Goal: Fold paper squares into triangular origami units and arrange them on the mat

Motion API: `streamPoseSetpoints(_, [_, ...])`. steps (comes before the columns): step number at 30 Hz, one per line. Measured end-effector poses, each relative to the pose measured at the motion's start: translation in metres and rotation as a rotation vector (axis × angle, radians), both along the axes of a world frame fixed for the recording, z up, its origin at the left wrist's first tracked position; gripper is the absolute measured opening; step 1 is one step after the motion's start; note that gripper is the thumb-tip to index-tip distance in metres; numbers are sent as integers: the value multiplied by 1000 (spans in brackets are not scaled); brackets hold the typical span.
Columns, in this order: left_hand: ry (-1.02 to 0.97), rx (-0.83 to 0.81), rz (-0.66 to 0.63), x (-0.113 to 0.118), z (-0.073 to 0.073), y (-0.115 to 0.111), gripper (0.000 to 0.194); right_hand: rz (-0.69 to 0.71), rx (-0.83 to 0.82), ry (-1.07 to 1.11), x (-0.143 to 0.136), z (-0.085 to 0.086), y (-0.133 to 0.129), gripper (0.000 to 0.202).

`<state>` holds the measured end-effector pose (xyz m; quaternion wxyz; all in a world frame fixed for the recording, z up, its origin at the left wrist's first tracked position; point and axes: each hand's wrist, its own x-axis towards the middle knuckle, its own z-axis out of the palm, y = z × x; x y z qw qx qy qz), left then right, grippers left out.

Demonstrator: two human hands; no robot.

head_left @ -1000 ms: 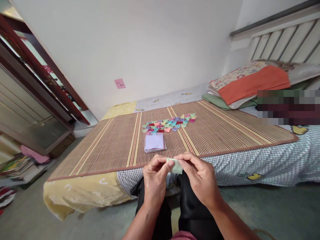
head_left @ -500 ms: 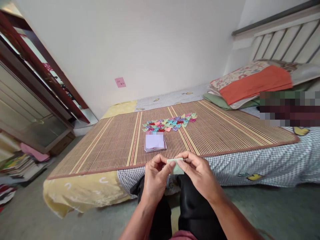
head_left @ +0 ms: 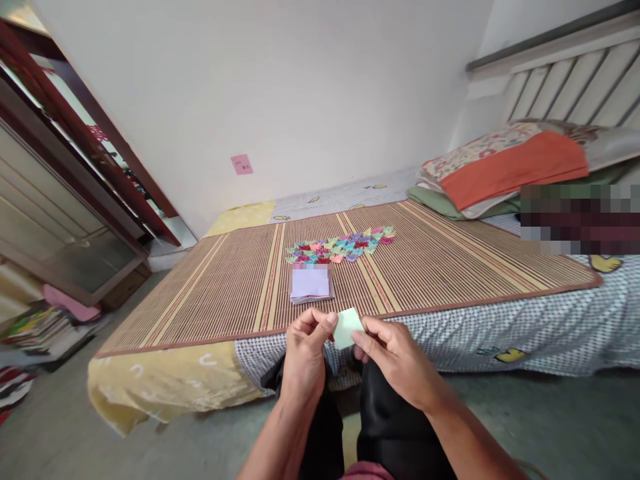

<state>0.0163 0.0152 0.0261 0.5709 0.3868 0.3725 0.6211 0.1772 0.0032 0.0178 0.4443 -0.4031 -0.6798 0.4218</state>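
A small pale green paper (head_left: 346, 328) is held up between my hands, above my knees and in front of the bed's near edge. My left hand (head_left: 306, 353) pinches its left corner between thumb and fingers. On the other side, my right hand (head_left: 395, 357) grips the lower right edge, thumb on top. Just beyond lies a stack of pale lilac paper (head_left: 311, 283) on the striped mat (head_left: 225, 287). Behind the stack, several small folded paper pieces (head_left: 340, 247) in many colours form rows.
Pillows with an orange cover (head_left: 515, 170) lie at the bed's right end, by a white headboard (head_left: 580, 80). A pink note (head_left: 242, 165) is on the wall. Books (head_left: 33, 330) sit at the far left.
The green paper has turned from level to tilted, and more of its face shows. My right fingers have shifted down to its lower right side; my left hand has moved slightly left.
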Motion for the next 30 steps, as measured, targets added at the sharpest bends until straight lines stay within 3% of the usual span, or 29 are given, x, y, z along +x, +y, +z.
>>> streamPoseSetpoints(6, [-82, -73, 13, 10, -4, 3, 44, -48, 21, -20, -4, -3, -1, 41])
streamPoseSetpoints(10, [-78, -59, 10, 8, -3, 5, 44, -5, -26, -1, -2, -6, -2, 43])
streamPoseSetpoints(14, [-6, -44, -65, 0, 5, 6, 41, 71, -101, 90, 6, 0, 1, 46])
streamPoseSetpoints(19, [166, -20, -175, -2, 12, 4, 43, 41, -108, 114, 8, 2, 9, 36])
streamPoseSetpoints(22, [199, -3, -149, 2, 11, 2, 43, 1, -143, 154, 4, -1, 11, 37])
streamPoseSetpoints(26, [191, 106, -11, 7, 4, -6, 32, -81, -209, 284, 1, -2, 12, 36])
streamPoseSetpoints(30, [286, 195, -50, 7, -2, -16, 18, -142, -178, 354, -3, -2, 11, 34])
